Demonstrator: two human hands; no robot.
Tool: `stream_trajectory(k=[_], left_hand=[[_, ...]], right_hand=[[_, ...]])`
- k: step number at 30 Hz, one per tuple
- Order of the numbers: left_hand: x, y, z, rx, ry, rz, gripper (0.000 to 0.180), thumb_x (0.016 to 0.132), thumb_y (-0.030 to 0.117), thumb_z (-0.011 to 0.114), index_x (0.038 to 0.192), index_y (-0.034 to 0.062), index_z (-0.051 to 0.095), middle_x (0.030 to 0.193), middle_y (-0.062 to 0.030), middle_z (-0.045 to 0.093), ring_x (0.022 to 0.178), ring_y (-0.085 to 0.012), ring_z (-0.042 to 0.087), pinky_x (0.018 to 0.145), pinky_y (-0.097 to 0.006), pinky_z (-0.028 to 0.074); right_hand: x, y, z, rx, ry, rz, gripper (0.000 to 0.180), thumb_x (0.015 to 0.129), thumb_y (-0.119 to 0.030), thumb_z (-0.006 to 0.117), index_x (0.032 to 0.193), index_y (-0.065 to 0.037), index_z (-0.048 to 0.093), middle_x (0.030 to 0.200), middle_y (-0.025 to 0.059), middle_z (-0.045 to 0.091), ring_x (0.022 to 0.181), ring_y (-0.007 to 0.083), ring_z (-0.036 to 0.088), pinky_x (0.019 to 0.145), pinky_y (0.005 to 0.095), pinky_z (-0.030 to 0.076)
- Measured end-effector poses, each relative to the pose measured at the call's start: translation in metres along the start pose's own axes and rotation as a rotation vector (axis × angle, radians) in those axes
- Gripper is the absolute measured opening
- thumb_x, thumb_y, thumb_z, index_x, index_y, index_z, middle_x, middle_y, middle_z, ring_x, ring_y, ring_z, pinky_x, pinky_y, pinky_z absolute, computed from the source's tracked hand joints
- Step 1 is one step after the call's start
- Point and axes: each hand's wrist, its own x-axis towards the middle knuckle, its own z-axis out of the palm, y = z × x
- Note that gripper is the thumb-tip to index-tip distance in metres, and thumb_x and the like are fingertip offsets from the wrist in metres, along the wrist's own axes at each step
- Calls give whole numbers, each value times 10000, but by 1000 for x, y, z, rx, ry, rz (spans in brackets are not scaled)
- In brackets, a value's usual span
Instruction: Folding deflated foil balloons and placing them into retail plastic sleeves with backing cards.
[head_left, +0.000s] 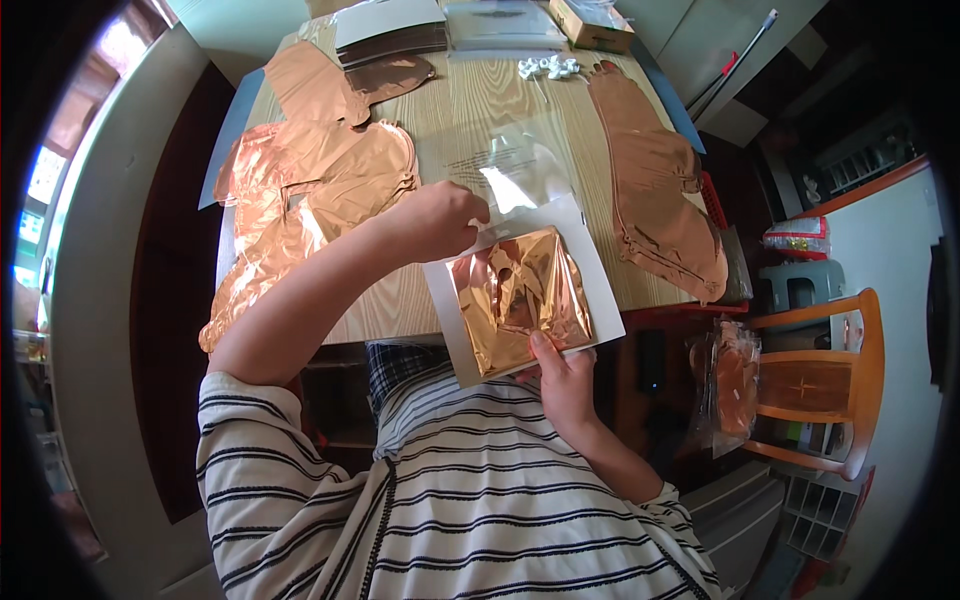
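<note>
Clock centred on the white card (601, 300), wearer at 6. Step, as I read it from here: packing. A folded copper foil piece (550, 290) lies flat on the card, just over the table's near edge, white margin showing around it.

Right hand (570, 385) at 5 o'clock: clamped on the card's near edge, thumb on top against the foil, other fingers mostly hidden underneath. Left hand (455, 215) at 10–11: fingers curled in close together by the card's far edge; can't tell if anything is pinched between them.

Clear bag (520, 165) at 12, lying flat on the wooden table (470, 95), near end right by the card's far edge. No foil seen in the bag's visible part; can't tell if the card's edge overlaps it or sits under a layer of film. Next move, my guess, calls for a parted bag mouth, card kept level, foil pinned so it doesn't slip or unfold.

Other containers: cardboard box (600, 40) between 12 and 1, far side, clear plastic on top, contents unclear. Clear plastic bundle (736, 390) at 4, by the wooden chair (865, 380), copper foil inside.

Loose: copper foil shapes (345, 180) piled at 10, another long foil shape (655, 180) at 1–2, white card stack (390, 30) at 11, white cluster (550, 68) at 12.
</note>
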Motion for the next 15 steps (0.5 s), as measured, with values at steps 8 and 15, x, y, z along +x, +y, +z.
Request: stream_trajectory(k=[8,15], left_hand=[[6,-3,0,-34,-12,54,248,797,72,636,1021,24,731,902,-151,707,840,-316,702,761,-405,568],[2,-2,1,-88,-54,105,271,810,83,622,1053,24,727,890,-147,694,897,-321,696,809,-438,559]], right_hand=[[-7,5,1,85,-8,40,246,1023,-195,591,1010,39,665,885,45,653,723,113,654,544,273,575],[-5,-1,-15,281,-17,280,224,986,-203,636,1031,15,659,897,42,646,740,127,656,544,284,574]])
